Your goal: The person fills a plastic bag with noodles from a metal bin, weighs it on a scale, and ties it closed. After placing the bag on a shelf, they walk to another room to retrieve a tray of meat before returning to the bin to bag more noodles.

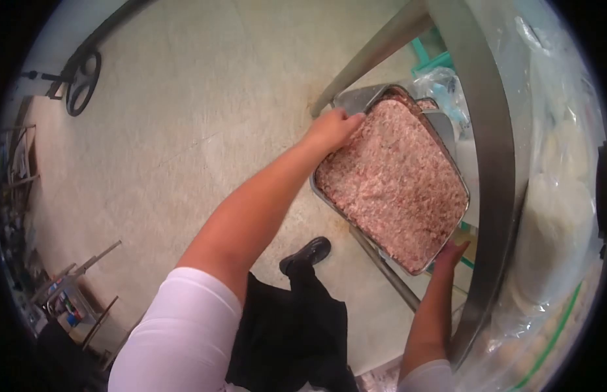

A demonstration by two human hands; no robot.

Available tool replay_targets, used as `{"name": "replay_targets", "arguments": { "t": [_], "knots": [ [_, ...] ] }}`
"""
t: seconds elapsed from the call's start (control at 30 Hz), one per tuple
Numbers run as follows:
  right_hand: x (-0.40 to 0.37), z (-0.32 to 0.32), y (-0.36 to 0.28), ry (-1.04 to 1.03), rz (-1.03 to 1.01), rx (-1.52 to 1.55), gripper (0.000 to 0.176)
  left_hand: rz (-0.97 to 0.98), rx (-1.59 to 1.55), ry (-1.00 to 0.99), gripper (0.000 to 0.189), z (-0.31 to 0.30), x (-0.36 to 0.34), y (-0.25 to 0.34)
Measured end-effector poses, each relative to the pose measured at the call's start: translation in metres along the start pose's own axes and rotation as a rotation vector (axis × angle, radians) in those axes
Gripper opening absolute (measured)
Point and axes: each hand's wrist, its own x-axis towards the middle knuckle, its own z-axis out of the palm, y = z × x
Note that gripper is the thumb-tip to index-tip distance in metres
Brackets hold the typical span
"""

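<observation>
A metal tray (324,187) heaped with pink ground meat (395,183) is between my two hands, partly over a shelf under a steel table. My left hand (335,129) grips the tray's rim at its upper left side, with the thumb near the meat. At the lower right corner, my right hand (452,253) holds the tray's edge, its fingers partly hidden by the rim. Behind the far end of the tray, another metal pan (359,99) shows in part.
The steel table's edge (490,130) runs close along the right. Clear plastic bags (558,196) with pale contents lie on it. A crumpled plastic bag (442,88) sits on the shelf beyond the tray. Below is a pale floor (186,124); a cart (71,297) stands at lower left.
</observation>
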Motion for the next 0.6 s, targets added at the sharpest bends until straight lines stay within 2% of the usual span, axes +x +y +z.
{"name": "replay_targets", "arguments": {
  "t": [0.07, 0.1, 0.17, 0.2, 0.27, 0.3, 0.37, 0.47, 0.53, 0.57, 0.6],
  "knots": [
    [-0.011, 0.018, -0.009, 0.243, -0.035, -0.109, 0.082, 0.013, 0.054, 0.024, 0.049, 0.009, 0.011, 0.027],
    [-0.019, 0.028, -0.003, 0.244, -0.041, -0.1, 0.082, 0.013, 0.105, 0.047, 0.047, 0.013, 0.015, 0.034],
    [-0.033, 0.04, 0.02, -0.02, -0.353, -0.261, 0.072, 0.082, 0.109, 0.077, 0.045, 0.022, 0.018, 0.026],
    [-0.022, 0.034, 0.015, -0.02, -0.35, -0.262, 0.072, 0.141, 0.113, 0.115, 0.042, 0.025, 0.018, 0.021],
    [0.016, 0.016, 0.003, -0.116, -0.13, -0.156, 0.068, 0.145, 0.09, 0.129, 0.042, 0.029, 0.017, 0.01],
    [0.026, 0.016, -0.001, -0.114, -0.085, -0.162, 0.068, 0.149, 0.061, 0.148, 0.042, 0.027, 0.01, 0.006],
    [0.044, 0.024, -0.008, -0.076, -0.094, -0.206, 0.068, 0.099, 0.02, 0.212, 0.043, 0.016, -0.005, 0.003],
    [0.073, 0.028, -0.015, -0.033, -0.184, -0.297, 0.068, -0.101, 0.014, 0.302, 0.043, 0.006, -0.033, -0.003],
    [0.123, 0.004, 0.01, -0.009, -0.258, -0.35, 0.069, -0.143, 0.0, 0.391, 0.043, 0.025, -0.061, -0.048],
    [0.129, 0.005, 0.017, -0.037, -0.267, -0.375, 0.069, -0.136, 0.038, 0.47, 0.044, 0.016, -0.084, -0.053],
    [0.099, 0.026, 0.014, -0.083, -0.204, -0.393, 0.071, -0.188, 0.047, 0.529, 0.043, 0.009, -0.105, -0.061]
  ]
}}
